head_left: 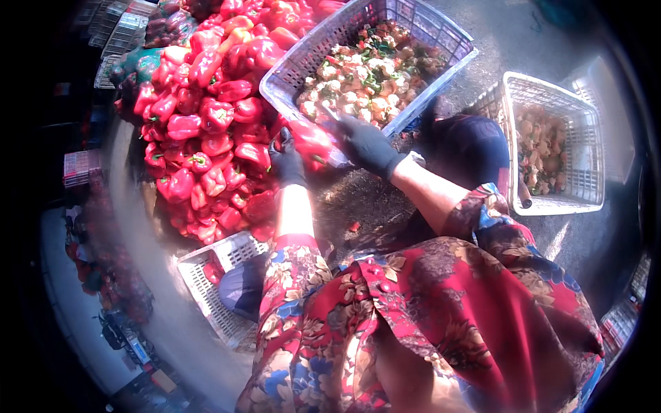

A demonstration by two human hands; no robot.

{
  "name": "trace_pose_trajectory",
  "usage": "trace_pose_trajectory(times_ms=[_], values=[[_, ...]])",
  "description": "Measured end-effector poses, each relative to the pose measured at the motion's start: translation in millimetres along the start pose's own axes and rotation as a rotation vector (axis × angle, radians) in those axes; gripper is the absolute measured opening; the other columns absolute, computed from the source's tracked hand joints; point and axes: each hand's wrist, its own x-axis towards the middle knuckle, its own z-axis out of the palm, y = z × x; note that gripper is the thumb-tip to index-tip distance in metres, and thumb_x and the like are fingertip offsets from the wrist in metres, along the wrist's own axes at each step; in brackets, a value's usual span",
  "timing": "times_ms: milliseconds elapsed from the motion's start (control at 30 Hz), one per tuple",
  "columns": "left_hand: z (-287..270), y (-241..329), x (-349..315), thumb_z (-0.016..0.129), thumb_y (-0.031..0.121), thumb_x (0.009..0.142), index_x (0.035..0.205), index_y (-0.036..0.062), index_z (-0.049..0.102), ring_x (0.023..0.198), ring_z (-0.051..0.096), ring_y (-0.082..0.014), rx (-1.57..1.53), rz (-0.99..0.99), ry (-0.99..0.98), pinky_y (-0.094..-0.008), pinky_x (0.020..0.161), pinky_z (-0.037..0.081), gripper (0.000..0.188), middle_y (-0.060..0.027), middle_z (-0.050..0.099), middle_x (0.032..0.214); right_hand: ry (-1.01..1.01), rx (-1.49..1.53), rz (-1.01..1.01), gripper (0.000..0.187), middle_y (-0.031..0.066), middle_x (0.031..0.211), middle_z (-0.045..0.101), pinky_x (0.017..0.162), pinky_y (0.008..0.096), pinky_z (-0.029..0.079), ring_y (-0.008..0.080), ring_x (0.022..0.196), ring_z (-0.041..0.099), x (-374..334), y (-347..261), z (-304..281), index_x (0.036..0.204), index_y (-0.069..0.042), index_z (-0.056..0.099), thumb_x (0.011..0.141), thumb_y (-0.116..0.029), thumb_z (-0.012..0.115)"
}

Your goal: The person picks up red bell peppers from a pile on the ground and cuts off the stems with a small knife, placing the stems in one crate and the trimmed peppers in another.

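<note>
Hands first. My left hand (pixel 289 162), dark glove, is at the right edge of the pepper pile (pixel 213 124), fingers curled. Red pepper (pixel 310 143) sits between my two hands, off the near edge of the blue-purple crate (pixel 430 26). It's smeared by blur, so I can't tell whether the left fingers actually grip it. My right hand (pixel 368 146), same glove, is at that crate's near edge, fingers bunched and pinching a slim pale thing (pixel 330 110); too blurred to say what.

Containers:
- Blue-purple crate: slatted walls, tilted in my view. Cream-coloured pepper cores (pixel 368 79) with green stems and red bits, spread wall to wall, below the rim.
- White crate (pixel 554 93), off to my right: pale orange-cream pieces, cores by the look (pixel 540 141). Rounded brown stick end (pixel 525 196) at its near left corner.
- White crate (pixel 234 251), near edge of the pile: one red piece (pixel 212 270) by its left edge. A dark-clad knee (pixel 244 286) covers its right part.
- Green mesh bag (pixel 141 65) against the pile's left edge, contents unclear.
</note>
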Motion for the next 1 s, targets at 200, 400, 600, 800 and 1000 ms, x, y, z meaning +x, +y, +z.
trace_pose_trajectory(times_ms=[200, 400, 600, 800, 1000], values=[[14, -5, -13, 0.061, 0.032, 0.092, 0.113, 0.0026, 0.058, 0.091, 0.062, -0.0224, -0.188, -0.037, -0.046, -0.0348, 0.08, 0.05, 0.036, -0.0119, 0.066, 0.1, 0.056, -0.109, 0.24, 0.084, 0.0239, 0.108, 0.063, 0.089, 0.0444, 0.046, 0.0384, 0.102, 0.061, 33, -14, 33, 0.128, -0.008, 0.05, 0.076, -0.075, 0.05], [8, -30, -12, 0.051, 0.044, 0.095, 0.11, 0.0049, 0.061, 0.092, 0.062, -0.0216, 0.249, 0.2, 0.155, -0.0342, 0.083, 0.048, 0.043, -0.0115, 0.066, 0.103, -0.102, -0.101, 0.403, 0.073, 0.0204, 0.099, 0.067, 0.082, 0.0422, 0.049, 0.0349, 0.095, 0.065, 52, 3, 34, 0.11, -0.004, 0.061, 0.076, -0.069, 0.056], [5, -54, -6, 0.05, 0.049, 0.091, 0.11, 0.0049, 0.059, 0.091, 0.062, -0.0256, -0.073, -0.203, -0.007, -0.0369, 0.083, 0.049, 0.049, -0.0131, 0.065, 0.1, -0.148, 0.058, 0.345, 0.069, 0.021, 0.088, 0.067, 0.077, 0.0416, 0.05, 0.0309, 0.085, 0.067, 72, 90, 72, 0.1, -0.002, 0.065, 0.078, -0.067, 0.054], [-1, -86, 14, 0.056, 0.046, 0.086, 0.106, 0.0048, 0.057, 0.089, 0.062, -0.0272, -0.18, -0.225, -0.117, -0.037, 0.08, 0.049, 0.046, -0.0133, 0.063, 0.095, -0.092, 0.758, 0.563, 0.051, 0.0132, 0.099, 0.066, 0.078, 0.0356, 0.049, 0.021, 0.088, 0.064, 56, 35, 29, 0.123, -0.012, 0.058, 0.088, -0.049, 0.059], [-38, -92, 31, 0.062, 0.044, 0.08, 0.102, 0.0047, 0.055, 0.086, 0.062, -0.0288, -0.212, -0.228, -0.174, -0.0371, 0.078, 0.05, 0.045, -0.0135, 0.062, 0.09, -0.079, 0.102, -0.057, 0.064, 0.0159, 0.097, 0.065, 0.079, 0.0373, 0.049, 0.0273, 0.091, 0.064, 23, 13, 13, 0.135, -0.016, 0.049, 0.082, -0.048, 0.066]])
